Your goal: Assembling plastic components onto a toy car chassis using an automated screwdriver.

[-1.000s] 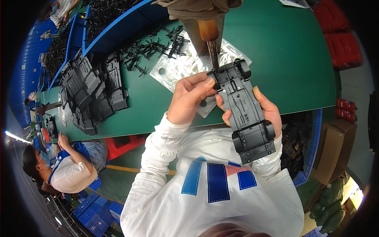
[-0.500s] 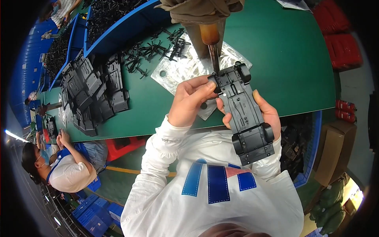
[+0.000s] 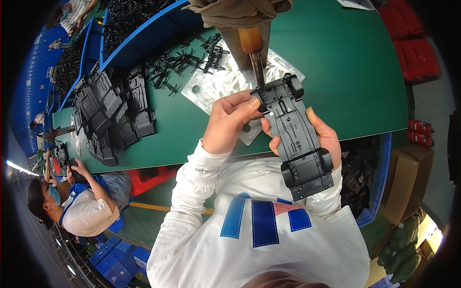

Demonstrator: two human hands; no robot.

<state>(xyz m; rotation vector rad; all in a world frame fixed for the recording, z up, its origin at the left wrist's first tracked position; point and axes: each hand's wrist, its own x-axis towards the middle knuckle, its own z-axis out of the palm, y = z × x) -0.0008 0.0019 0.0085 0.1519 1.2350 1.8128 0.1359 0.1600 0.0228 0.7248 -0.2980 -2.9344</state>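
A black plastic toy car chassis (image 3: 293, 132), underside up with wheels at both ends, is held tilted over the bench's front edge. My left hand (image 3: 228, 120) pinches the wheel at its far left corner, thumb on top. Round the chassis's right side wraps my right hand (image 3: 322, 134), its fingertips showing at the left side. Just above the far end, a metal-tipped tool with an amber handle (image 3: 251, 41) points down, its upper part wrapped in brown cloth (image 3: 240, 12). The tip reaches down beside the far left wheel; whether they touch I cannot tell.
Beneath the tool a silvery plate (image 3: 204, 98) lies on the green bench (image 3: 355, 77). Leftward are loose black parts (image 3: 185, 60), stacked chassis plates (image 3: 108, 108) and blue bins (image 3: 139, 41). A co-worker (image 3: 86, 206) sits at left. A blue crate (image 3: 379, 187) stands below the bench at right.
My hands and the chassis stay almost where they were; the whole view shifts slightly. The co-worker at left has raised a dark part in their hands.
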